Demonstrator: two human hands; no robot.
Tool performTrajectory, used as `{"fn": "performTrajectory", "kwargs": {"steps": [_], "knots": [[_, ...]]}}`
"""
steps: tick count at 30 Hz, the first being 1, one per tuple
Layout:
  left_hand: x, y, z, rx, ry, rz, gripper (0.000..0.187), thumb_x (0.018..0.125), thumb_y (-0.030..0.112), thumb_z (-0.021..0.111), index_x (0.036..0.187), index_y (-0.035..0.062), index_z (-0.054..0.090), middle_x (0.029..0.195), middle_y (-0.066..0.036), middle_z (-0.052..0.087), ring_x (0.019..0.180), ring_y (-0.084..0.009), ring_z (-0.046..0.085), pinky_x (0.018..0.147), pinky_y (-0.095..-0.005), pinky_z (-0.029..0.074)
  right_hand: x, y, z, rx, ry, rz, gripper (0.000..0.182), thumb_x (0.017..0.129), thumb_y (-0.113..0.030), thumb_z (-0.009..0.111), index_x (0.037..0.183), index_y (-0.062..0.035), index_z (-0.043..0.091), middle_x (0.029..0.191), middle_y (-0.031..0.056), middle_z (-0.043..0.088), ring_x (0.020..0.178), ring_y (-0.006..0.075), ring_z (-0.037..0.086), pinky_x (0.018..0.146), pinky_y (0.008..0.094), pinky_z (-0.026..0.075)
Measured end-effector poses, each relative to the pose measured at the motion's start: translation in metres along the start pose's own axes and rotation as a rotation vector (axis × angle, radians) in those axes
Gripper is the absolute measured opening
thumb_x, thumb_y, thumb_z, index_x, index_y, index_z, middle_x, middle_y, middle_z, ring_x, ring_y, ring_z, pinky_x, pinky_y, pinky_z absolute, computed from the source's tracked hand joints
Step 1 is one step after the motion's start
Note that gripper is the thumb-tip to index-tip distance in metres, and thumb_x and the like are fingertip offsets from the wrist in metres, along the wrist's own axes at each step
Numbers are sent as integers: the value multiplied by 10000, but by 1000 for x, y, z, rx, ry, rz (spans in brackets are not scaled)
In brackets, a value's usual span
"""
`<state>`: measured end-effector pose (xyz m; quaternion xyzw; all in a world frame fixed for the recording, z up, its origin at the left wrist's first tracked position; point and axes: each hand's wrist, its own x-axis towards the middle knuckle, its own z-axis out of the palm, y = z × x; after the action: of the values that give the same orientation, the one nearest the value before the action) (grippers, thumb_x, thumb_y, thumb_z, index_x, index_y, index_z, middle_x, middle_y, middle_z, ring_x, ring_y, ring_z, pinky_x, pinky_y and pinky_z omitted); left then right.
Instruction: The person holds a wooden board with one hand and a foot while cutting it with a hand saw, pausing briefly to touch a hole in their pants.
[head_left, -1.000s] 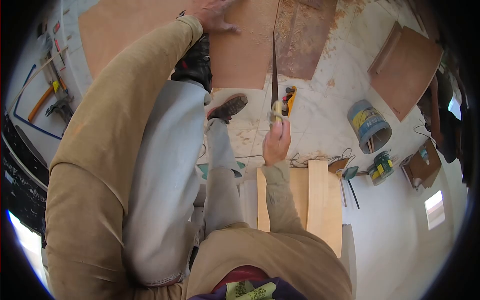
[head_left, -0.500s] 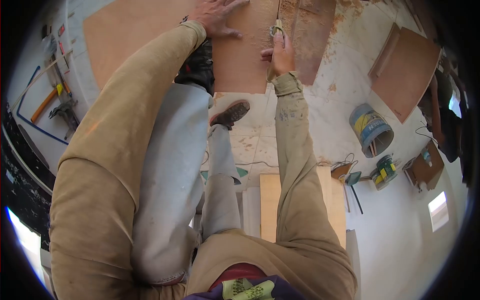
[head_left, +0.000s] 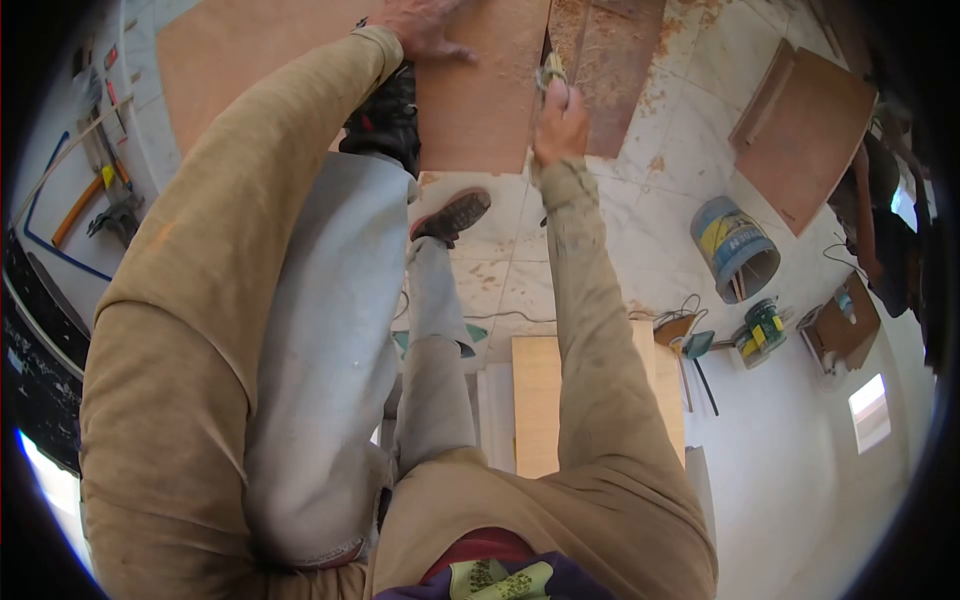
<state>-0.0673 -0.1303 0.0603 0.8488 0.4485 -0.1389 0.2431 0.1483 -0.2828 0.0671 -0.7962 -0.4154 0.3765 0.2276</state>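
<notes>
My left hand (head_left: 425, 27) lies with fingers spread on a reddish-brown wood panel (head_left: 480, 110) at the top of the view. My right hand (head_left: 561, 122) is closed round the pale handle of a tool (head_left: 552, 68), close to the panel's right edge. The tool's far end is too small to make out. A darker board (head_left: 620, 90) strewn with wood shavings lies just right of that hand. My boot (head_left: 390, 120) rests against the panel.
A blue bucket (head_left: 735, 250) lies tilted on the tiled floor, near small cans (head_left: 765, 325). Another brown board (head_left: 805, 130) is at the upper right, beside a partly seen person (head_left: 885, 220). A hand saw (head_left: 80, 210) and other tools lie left. A light wooden board (head_left: 535, 400) is below.
My right hand and the tool have moved slightly down, and its fingers have closed in more. My left hand sits a little further up and left. The whole view has shifted slightly.
</notes>
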Motion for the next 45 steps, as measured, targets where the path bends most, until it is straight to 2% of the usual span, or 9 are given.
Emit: {"fn": "performTrajectory", "kwargs": {"steps": [11,15,18,21,22,29,40,43,45], "knots": [[-2,-4,1,23,4,-26,1121,616,725,765,1544,265,336,1648,-173,121,1500,-494,22,1104,-774,127,-144,1,-68,219,-54,82,357,1057,-328,427,1098,-16,596,830,51,581,746,135,478,686,337,435],[-3,3,-3,30,14,-9,1107,624,721,762,1540,261,343,1643,-178,138,1496,-496,41,1102,-775,137,30,5,28,65,164,-69,438,1026,-397,477,932,19,575,794,275,603,717,451,555,673,477,451],[-2,1,3,2,28,-9,1111,628,713,766,1545,264,330,1643,-177,137,1497,-495,41,1103,-771,149,26,18,25,3,120,-74,436,1030,-414,476,926,1,560,731,219,594,632,368,573,605,448,448],[-4,6,-11,40,-32,-23,1127,628,713,769,1553,264,308,1646,-180,124,1496,-500,32,1110,-763,150,-104,34,-33,116,-22,138,334,1055,-351,443,945,-51,540,659,6,485,487,83,391,446,292,341],[-3,7,-7,28,-33,-15,1128,628,713,769,1554,262,307,1646,-180,123,1496,-501,31,1110,-763,151,-146,10,-65,101,-94,274,332,1046,-324,472,1060,-10,578,862,197,645,769,212,612,690,353,478],[0,6,-2,4,-2,-10,1112,628,713,770,1545,262,332,1643,-183,132,1494,-506,31,1096,-778,147,5,24,24,75,140,-70,389,1026,-366,512,937,10,555,807,266,602,696,427,548,659,452,456],[-3,-1,2,22,0,8,1108,631,735,751,1542,256,339,1642,-186,131,1494,-503,37,1090,-785,137,-158,2,-64,144,-38,153,272,1043,-265,473,1052,-14,577,768,142,612,652,125,517,618,319,455],[2,2,4,5,25,5,1102,635,733,749,1540,255,340,1641,-187,132,1495,-500,38,1092,-781,142,-13,30,21,46,123,-37,413,1009,-405,517,1018,4,575,843,292,641,786,514,605,675,503,472],[-2,0,-3,5,-10,-5,1100,639,728,750,1542,255,335,1640,-188,133,1495,-500,38,1095,-779,141,27,10,35,68,109,-6,414,1006,-404,524,1023,5,585,873,287,645,826,481,627,694,492,477]]}}
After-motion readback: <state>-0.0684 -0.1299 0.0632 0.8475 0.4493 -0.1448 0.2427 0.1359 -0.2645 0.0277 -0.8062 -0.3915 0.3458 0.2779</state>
